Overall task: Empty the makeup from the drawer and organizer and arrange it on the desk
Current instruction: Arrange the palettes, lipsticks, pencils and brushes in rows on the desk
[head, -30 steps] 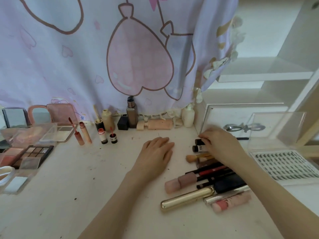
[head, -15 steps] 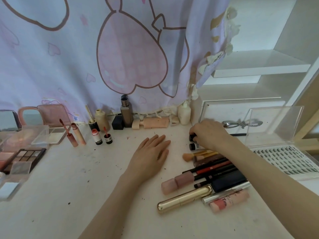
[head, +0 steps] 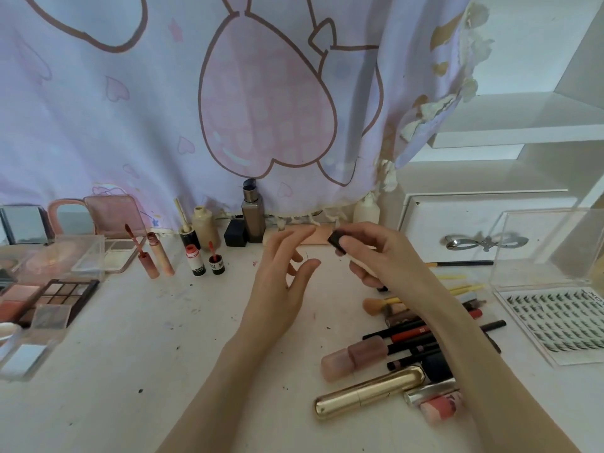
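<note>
I have my right hand [head: 382, 256] curled around a small cream tube with a black cap [head: 340, 243], lifted off the desk [head: 130, 371] — fingers wrapped on the body, the cap poking out past my thumb toward the left hand [head: 284, 282]. That grip leaves the cap free, so I judge the tube is held for the other hand to take or to twist. My left fingers are spread and relaxed, holding nothing, their tips just beside the cap but not touching it. Below my right wrist lies the loose heap I am working through: a gold tube [head: 369, 395], a pink capped bottle [head: 354, 358], pencils and a small brush [head: 376, 305]. Beyond my left fingertips stand the upright lip glosses [head: 157, 256] along the curtain — probably where this tube belongs.
</note>
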`<state>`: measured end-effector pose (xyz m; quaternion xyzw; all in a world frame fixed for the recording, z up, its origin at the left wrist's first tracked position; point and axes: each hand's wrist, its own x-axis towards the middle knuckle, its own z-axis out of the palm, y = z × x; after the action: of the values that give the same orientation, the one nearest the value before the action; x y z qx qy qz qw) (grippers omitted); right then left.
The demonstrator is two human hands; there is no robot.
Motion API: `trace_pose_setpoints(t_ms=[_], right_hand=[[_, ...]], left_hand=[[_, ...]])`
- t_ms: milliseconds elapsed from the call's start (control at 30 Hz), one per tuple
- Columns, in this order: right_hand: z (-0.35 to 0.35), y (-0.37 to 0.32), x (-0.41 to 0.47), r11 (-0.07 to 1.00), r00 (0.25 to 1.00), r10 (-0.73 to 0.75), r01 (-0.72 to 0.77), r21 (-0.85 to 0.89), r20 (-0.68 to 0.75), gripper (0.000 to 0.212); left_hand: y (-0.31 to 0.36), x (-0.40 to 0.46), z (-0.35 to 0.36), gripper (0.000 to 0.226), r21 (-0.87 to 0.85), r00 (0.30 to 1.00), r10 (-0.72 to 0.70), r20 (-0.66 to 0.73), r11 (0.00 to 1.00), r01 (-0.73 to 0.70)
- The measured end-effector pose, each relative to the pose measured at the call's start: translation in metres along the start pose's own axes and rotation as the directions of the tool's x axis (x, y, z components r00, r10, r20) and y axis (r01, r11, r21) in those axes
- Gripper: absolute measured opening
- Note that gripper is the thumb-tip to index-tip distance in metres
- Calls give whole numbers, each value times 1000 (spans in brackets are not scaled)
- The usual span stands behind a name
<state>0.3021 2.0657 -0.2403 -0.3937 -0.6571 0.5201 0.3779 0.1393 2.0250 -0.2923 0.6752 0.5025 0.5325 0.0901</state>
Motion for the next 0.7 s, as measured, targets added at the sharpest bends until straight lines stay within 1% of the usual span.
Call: trace_pose_setpoints(t_ms=[100, 200, 267, 333, 433, 500, 533, 567, 600, 633, 667, 700], right_hand=[[-3, 1, -3, 995, 997, 75, -76, 58, 20, 11], [-4, 5, -6, 988, 984, 139, -145, 49, 113, 19], [-5, 5, -8, 978, 963, 193, -205, 45, 186, 28], [-7, 5, -8, 964, 954, 223, -247, 101, 203, 28], [-3, 6, -10, 946, 953, 241, -273, 175, 182, 25], [6, 8, -11, 932, 954, 253, -285, 225, 158, 26], [11, 9, -11, 929, 957, 251, -280, 242, 144, 26], [15, 9, -12, 935, 964, 233, -258, 244, 130, 24], [17, 9, -12, 950, 975, 193, -214, 225, 113, 21], [19, 9, -12, 972, 986, 135, -151, 182, 95, 15], [21, 10, -12, 990, 994, 71, -81, 119, 82, 9], [22, 11, -13, 999, 997, 17, -21, 50, 81, 6]], left_hand=[[5, -2, -1, 36, 38, 994, 82, 75, 996, -85], [9, -5, 1, 21, 65, 987, 109, 122, 991, -117], [8, -6, 1, 11, 70, 991, 74, 114, 994, -83], [8, -6, -1, 5, 55, 994, 3, 107, 998, -9], [12, -6, -3, 16, 78, 987, -118, 113, 991, 109], [15, -7, -2, 20, 118, 984, -137, 113, 985, 124], [15, -7, -2, 24, 170, 986, -133, 95, 979, 116], [19, -4, -2, 26, 199, 983, -172, 66, 967, 156], [19, -4, -4, 21, 189, 968, -244, 51, 955, 230], [12, -6, -4, 14, 208, 971, -238, 10, 951, 231], [6, -6, -4, 15, 124, 955, -292, -46, 947, 295], [2, -5, -2, 26, 59, 928, -348, -134, 932, 358]])
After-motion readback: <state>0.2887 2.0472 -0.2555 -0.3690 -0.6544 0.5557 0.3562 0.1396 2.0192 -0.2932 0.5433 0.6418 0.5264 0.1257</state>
